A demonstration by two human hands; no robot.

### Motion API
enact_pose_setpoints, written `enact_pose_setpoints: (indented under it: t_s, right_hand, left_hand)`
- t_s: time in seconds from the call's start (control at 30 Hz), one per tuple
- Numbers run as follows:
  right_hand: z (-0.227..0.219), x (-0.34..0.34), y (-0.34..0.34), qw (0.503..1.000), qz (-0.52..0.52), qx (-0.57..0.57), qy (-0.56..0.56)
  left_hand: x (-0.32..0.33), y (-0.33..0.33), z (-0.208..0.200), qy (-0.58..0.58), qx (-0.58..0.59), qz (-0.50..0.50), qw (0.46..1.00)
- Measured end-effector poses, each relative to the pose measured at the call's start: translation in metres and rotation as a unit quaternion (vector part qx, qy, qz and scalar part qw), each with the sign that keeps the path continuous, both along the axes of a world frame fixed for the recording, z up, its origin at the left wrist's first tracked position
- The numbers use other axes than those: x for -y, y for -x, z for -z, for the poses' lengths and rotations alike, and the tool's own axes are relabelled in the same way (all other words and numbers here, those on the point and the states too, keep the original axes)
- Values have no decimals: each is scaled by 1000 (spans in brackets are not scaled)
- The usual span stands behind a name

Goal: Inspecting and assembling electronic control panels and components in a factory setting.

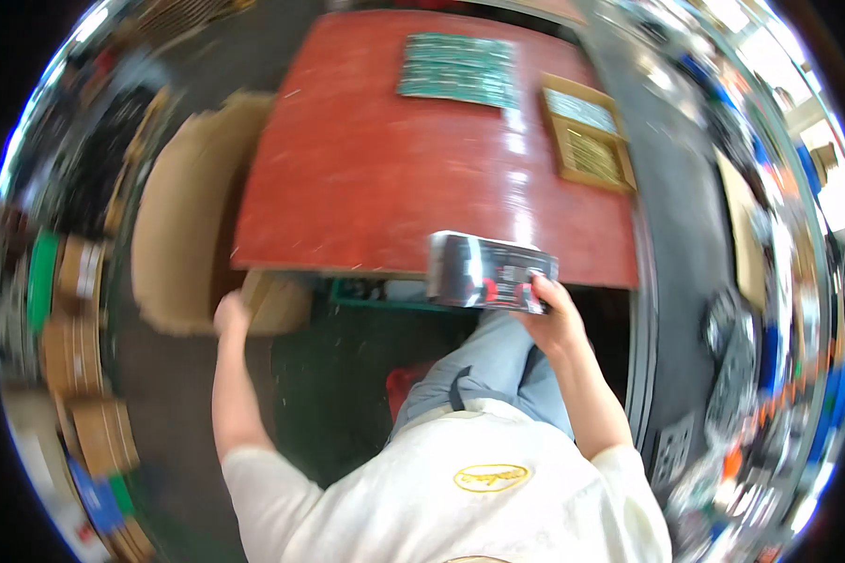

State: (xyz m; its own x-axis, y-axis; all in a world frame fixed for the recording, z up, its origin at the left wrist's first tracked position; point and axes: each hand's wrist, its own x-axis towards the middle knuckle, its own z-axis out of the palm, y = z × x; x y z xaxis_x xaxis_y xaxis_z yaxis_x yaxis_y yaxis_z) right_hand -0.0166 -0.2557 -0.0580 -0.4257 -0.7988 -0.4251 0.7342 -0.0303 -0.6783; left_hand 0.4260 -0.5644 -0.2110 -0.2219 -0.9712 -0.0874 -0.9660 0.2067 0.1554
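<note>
At the near edge of the red table, my right hand [556,317] grips a flat, glossy dark package [488,272] with red and white print. The thumb presses on its top face, and its left end looks pale and layered. Low on the left, my left hand [232,314] is at the near rim of a large open cardboard box [183,216]. Its fingers are blurred and mostly hidden, so whether they hold the box's edge does not show.
On the red table [376,178] lie a block of green-and-white packets [458,68] and a shallow cardboard tray [565,155] with pale and yellowish items. A green crate [347,293] sits under the table. Cartons [72,357] are stacked at left; blurred shelving with goods lines the right.
</note>
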Motion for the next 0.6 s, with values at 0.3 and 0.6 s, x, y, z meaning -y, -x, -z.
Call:
enact_pose_setpoints:
  t_s: [0.3, 0.6]
  right_hand:
    - [-24, -78, 11, 993, 117, -14, -5]
    - [-14, -238, -32, 914, 394, -97, -21]
  left_hand:
    - [-80, 177, -162, -51, -453, 132, 880]
    - [-309, 420, -147, -714, -354, 423, 431]
